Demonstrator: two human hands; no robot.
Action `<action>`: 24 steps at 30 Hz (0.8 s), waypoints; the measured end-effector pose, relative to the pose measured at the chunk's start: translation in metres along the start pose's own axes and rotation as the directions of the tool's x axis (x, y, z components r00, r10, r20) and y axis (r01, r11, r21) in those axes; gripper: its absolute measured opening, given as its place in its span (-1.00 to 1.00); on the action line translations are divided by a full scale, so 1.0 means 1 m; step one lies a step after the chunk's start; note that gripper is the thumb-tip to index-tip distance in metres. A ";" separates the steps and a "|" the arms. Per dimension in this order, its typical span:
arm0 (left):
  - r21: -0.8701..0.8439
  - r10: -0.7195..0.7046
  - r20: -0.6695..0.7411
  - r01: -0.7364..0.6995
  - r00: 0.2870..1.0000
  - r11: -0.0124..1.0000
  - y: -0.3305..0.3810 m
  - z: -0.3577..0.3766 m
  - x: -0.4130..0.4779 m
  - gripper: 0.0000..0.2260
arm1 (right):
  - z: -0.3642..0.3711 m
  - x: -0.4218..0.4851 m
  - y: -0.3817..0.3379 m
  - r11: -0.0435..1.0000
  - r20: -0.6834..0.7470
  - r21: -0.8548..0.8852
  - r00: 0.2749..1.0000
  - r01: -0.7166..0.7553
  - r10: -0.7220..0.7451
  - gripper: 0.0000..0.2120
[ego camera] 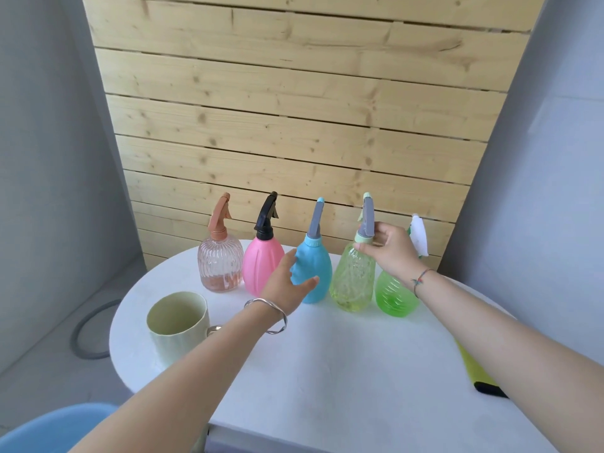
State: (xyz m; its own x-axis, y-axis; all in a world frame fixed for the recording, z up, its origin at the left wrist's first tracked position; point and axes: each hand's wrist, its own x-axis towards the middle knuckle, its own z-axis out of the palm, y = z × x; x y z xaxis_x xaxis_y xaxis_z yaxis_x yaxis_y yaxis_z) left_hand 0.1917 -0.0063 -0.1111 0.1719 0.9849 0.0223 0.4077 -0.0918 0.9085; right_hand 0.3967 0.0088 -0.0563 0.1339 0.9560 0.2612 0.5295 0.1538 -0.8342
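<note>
Several spray bottles stand in a row at the back of a round white table (327, 371): a clear pink one (219, 263), a solid pink one (261, 266) with a black nozzle, a blue one (315, 273), a yellow-green clear one (351, 282) and a green one (395, 295). My left hand (284, 279) reaches to the blue bottle's lower body, fingers straight, thumb spread below it. My right hand (389, 250) grips the neck of the yellow-green bottle just under its grey trigger head.
A pale green cup (178, 325) stands at the table's left, beside my left forearm. A yellow-green cloth with a black edge (474, 367) lies at the right rim. A wooden plank wall (294, 125) rises behind the table. A blue tub (49, 429) sits at the lower left.
</note>
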 end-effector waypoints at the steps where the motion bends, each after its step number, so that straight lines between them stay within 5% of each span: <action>1: -0.008 -0.021 -0.009 0.021 1.000 1.000 0.001 0.001 0.000 -0.34 | -0.003 0.000 -0.002 0.999 0.013 -0.034 1.000 0.001 -0.001 -0.66; 7: -0.013 -0.053 -0.101 0.052 0.993 0.999 0.012 0.006 -0.006 -0.44 | -0.042 -0.017 -0.011 0.979 -0.127 -0.200 0.989 0.049 -0.075 -0.75; 10: -0.068 -0.057 -0.098 0.051 0.993 0.996 0.018 0.013 -0.012 -0.45 | -0.059 -0.029 0.011 0.980 -0.273 -0.195 0.959 0.026 -0.080 -0.54; 14: -0.109 -0.070 -0.067 0.062 0.995 0.992 0.023 0.026 -0.020 -0.43 | -0.051 -0.035 0.039 0.968 -0.269 0.101 0.931 -0.229 0.248 -0.21; 19: -0.100 -0.060 -0.028 0.057 0.998 0.993 0.034 0.029 -0.027 -0.45 | -0.028 -0.028 0.068 0.934 -0.195 0.232 0.928 -0.271 0.317 -0.73; 24: -0.096 -0.012 0.005 0.012 1.000 0.995 0.044 0.025 -0.040 -0.52 | -0.035 -0.044 0.063 0.975 -0.316 0.151 0.926 -0.163 0.204 -0.75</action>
State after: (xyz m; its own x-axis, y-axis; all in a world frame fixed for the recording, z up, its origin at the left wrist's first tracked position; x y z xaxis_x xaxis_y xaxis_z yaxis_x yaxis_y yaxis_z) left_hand 0.2254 -0.0538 -0.0825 0.1717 0.9851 0.0097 0.3219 -0.0654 0.9445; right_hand 0.4540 -0.0325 -0.1037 0.4970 0.8380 0.2252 0.3681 0.0314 -0.9292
